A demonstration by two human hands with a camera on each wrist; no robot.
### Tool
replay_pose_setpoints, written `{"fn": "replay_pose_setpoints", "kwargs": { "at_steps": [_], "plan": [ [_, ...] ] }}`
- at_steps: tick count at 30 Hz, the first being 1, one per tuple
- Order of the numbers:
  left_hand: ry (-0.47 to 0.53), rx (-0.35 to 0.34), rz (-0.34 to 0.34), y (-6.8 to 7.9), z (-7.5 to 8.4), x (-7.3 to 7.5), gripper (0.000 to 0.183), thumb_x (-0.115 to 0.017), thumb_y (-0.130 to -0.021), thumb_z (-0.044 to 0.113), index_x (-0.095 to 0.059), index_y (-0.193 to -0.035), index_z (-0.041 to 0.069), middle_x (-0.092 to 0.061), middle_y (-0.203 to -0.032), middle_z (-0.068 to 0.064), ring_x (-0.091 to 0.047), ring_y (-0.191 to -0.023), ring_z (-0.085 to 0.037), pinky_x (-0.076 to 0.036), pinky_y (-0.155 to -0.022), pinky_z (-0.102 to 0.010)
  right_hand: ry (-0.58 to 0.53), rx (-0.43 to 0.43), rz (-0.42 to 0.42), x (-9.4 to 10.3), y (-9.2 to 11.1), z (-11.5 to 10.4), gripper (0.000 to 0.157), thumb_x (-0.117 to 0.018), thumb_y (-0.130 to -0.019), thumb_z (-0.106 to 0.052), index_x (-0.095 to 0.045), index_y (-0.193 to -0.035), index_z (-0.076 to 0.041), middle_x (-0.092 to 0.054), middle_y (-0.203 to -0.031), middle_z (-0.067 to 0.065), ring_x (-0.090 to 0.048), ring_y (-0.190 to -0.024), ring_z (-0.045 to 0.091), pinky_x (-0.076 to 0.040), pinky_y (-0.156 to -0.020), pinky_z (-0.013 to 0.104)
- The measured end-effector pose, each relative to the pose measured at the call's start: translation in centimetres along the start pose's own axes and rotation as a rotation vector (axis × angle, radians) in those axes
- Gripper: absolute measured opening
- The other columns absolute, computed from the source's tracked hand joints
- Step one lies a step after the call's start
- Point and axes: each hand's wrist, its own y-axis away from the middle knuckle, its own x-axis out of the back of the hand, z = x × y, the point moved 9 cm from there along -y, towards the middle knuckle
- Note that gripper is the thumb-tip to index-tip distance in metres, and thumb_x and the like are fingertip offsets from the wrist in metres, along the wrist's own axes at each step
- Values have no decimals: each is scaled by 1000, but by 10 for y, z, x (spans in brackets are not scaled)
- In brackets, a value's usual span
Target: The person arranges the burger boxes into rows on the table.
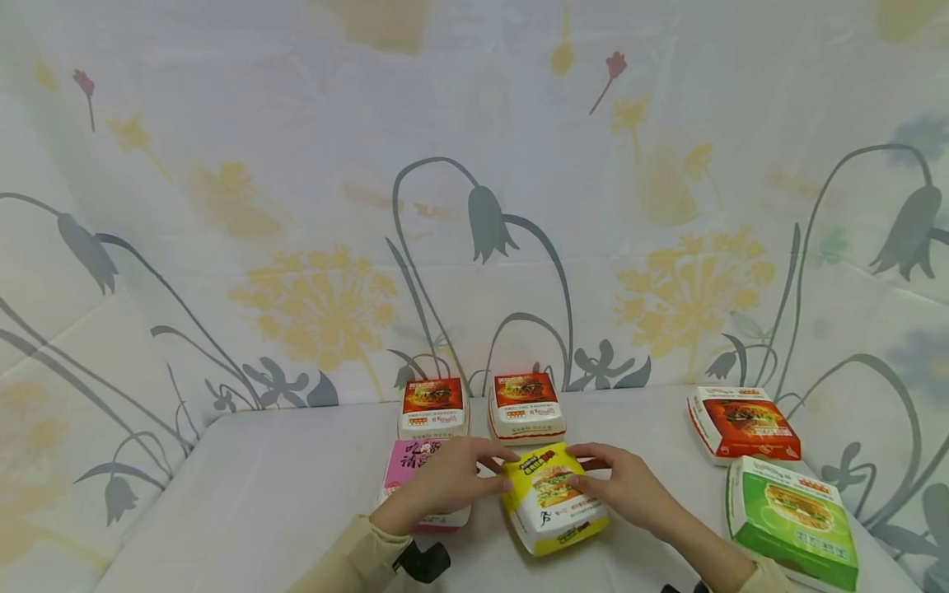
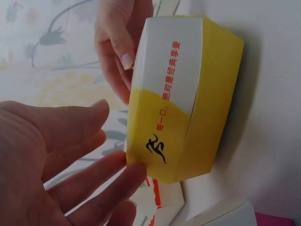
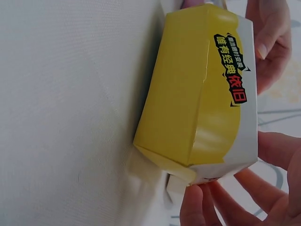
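Observation:
A yellow and white burger box (image 1: 554, 498), printed with a burger on its lid, sits between both hands and is turned slightly askew. My left hand (image 1: 452, 478) is at its left side; in the left wrist view the fingers (image 2: 123, 176) lie fairly straight against a corner, with the thumb held apart from the carton. On the opposite side, my right hand (image 1: 630, 487) grips a far corner, thumb over the lid's edge and fingertips (image 3: 193, 202) on the side wall. A pink burger box (image 1: 404, 469) lies partly hidden behind the left hand.
Two red and white burger boxes (image 1: 434, 409) stand at the back, near the floral curtain (image 1: 489, 99). Over on the right are another red burger box (image 1: 747, 424) and a green one (image 1: 797, 515). A white cloth (image 1: 245, 511) covers the table.

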Motion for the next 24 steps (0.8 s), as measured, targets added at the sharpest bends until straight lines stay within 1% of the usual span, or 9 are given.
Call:
{"fn": "replay_pose_setpoints", "kwargs": {
  "at_steps": [4, 10, 16, 21, 24],
  "plan": [
    [0, -1, 3, 0, 0, 0, 30, -76, -88, 26, -74, -118, 21, -70, -108, 10, -64, -100, -17, -51, -83, -32, -13, -10, 4, 0, 1, 1, 46, -80, -84, -31, -67, -125, -14, -67, -119, 5, -61, -113, 29, -46, -95, 58],
    [-12, 1, 11, -1, -1, 0, 32, -77, -88, 28, -74, -119, 22, -69, -108, 10, -62, -100, -18, -50, -81, -32, -23, -34, -7, -1, 2, 2, 49, -80, -84, -31, -66, -126, -13, -66, -121, 5, -60, -114, 30, -47, -93, 58],
    [-38, 8, 18, -2, -3, 0, 35, -77, -87, 31, -72, -121, 23, -67, -109, 11, -60, -100, -19, -50, -81, -33, -25, -47, -9, -2, 5, 3, 50, -80, -84, -30, -65, -129, -12, -63, -127, 7, -58, -117, 32, -48, -93, 57],
    [-39, 19, 22, -2, -5, -1, 36, -77, -87, 33, -72, -121, 24, -67, -112, 10, -59, -102, -19, -50, -82, -34, -54, -34, -18, -4, 7, 1, 55, -80, -84, -30, -63, -132, -10, -60, -134, 10, -57, -120, 36, -49, -94, 56],
    [-29, 31, 24, -2, -7, -1, 37, -77, -86, 35, -72, -121, 25, -66, -116, 10, -59, -107, -19, -51, -86, -39, -64, -24, -23, -5, 9, -1, 56, -80, -84, -30, -63, -132, -10, -59, -135, 12, -57, -120, 37, -48, -94, 57]
  ]
}}
